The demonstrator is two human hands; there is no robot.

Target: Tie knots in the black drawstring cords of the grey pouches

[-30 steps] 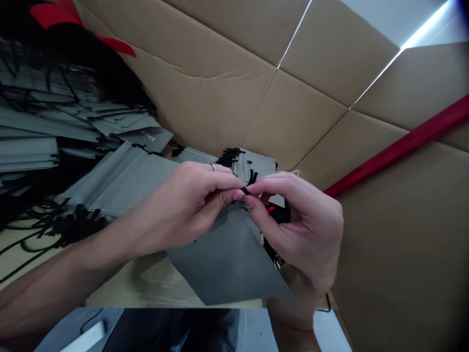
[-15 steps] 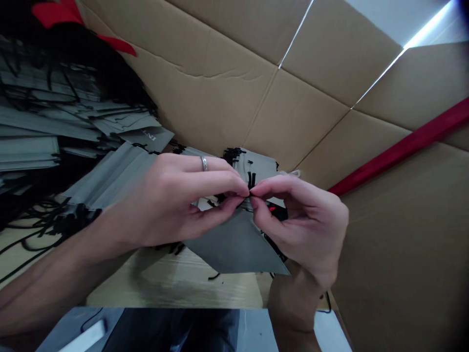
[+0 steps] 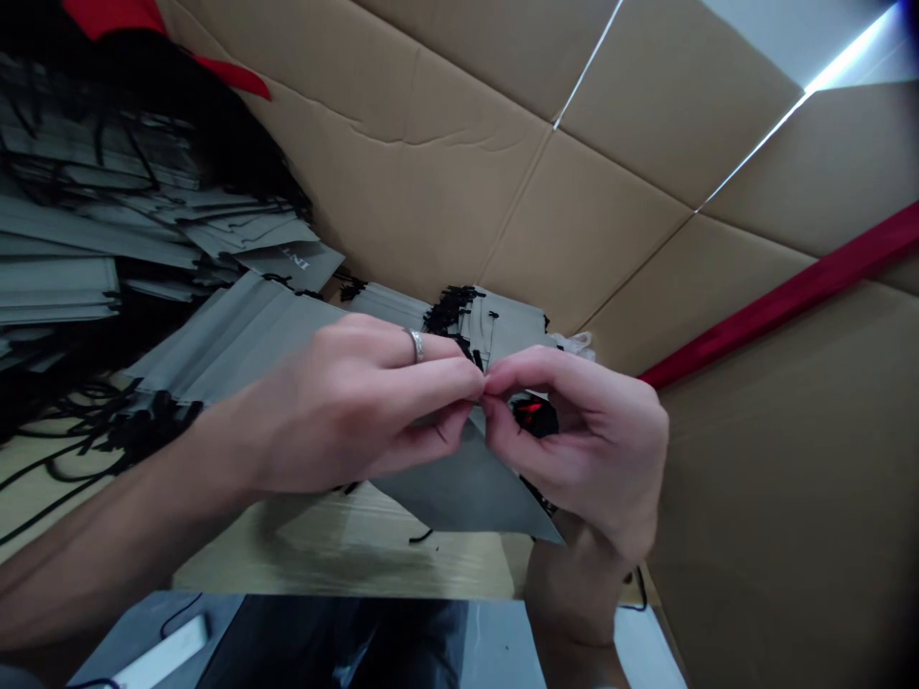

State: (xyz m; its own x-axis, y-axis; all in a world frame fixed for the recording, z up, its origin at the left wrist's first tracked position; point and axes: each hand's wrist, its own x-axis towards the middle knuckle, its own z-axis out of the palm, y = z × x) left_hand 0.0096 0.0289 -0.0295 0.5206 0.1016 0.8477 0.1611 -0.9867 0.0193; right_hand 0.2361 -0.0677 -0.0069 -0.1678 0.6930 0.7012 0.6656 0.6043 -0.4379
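My left hand [image 3: 373,402], with a ring on one finger, is closed in a pinch with thumb and forefinger. My right hand [image 3: 581,431] pinches too, its fingertips meeting those of the left. Between them they grip a black cord [image 3: 478,360]; a short dark end pokes up above the fingertips, and the rest is hidden by the fingers. Just below hangs a flat grey bag-like piece [image 3: 463,488], its pointed corner toward me. Something black and red [image 3: 535,414] shows through the gap inside my right hand's curl.
Grey flat pieces with black cords [image 3: 230,335] are stacked at the left, with more in a heap [image 3: 64,230] behind. Another stack [image 3: 513,321] lies beyond my hands. Cardboard walls [image 3: 431,191] enclose the back and right, crossed by a red strip [image 3: 782,292]. The table's [image 3: 345,555] near edge is below.
Both hands stay pinched together; the left has shifted slightly right and its fingers curl more. The black cord ends standing above the fingertips now show less. The view has shifted a little.
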